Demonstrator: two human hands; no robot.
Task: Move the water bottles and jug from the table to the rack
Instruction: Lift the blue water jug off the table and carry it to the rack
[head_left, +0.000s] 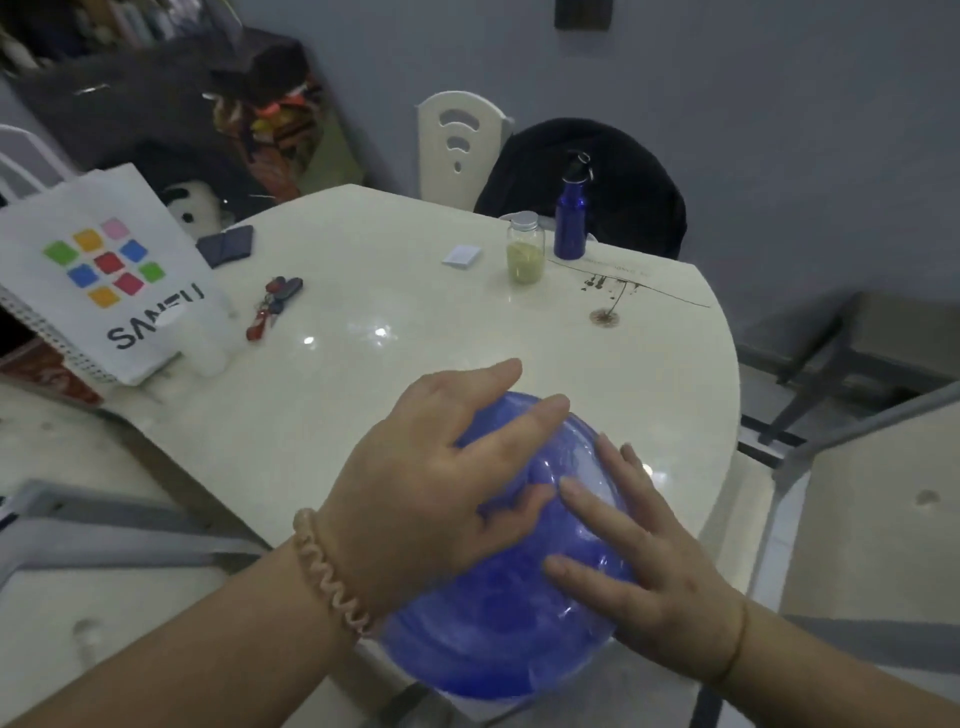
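Note:
A big translucent blue water jug (498, 639) fills the lower middle of the head view, at the near edge of the white table (363, 395). My left hand (431, 478) lies flat on its left and top side, fingers spread. My right hand (628, 551) presses against its right side, fingers apart. Both palms clasp the jug between them. A small blue metal bottle (570, 221) with a black cap stands upright at the table's far right edge.
A glass jar (526, 249) of yellowish powder stands left of the blue bottle. Keys (272, 306), a white card (461, 256), a dark wallet (226, 245) and a white shopping bag (104, 275) lie on the table. Chairs (457, 145) stand behind it.

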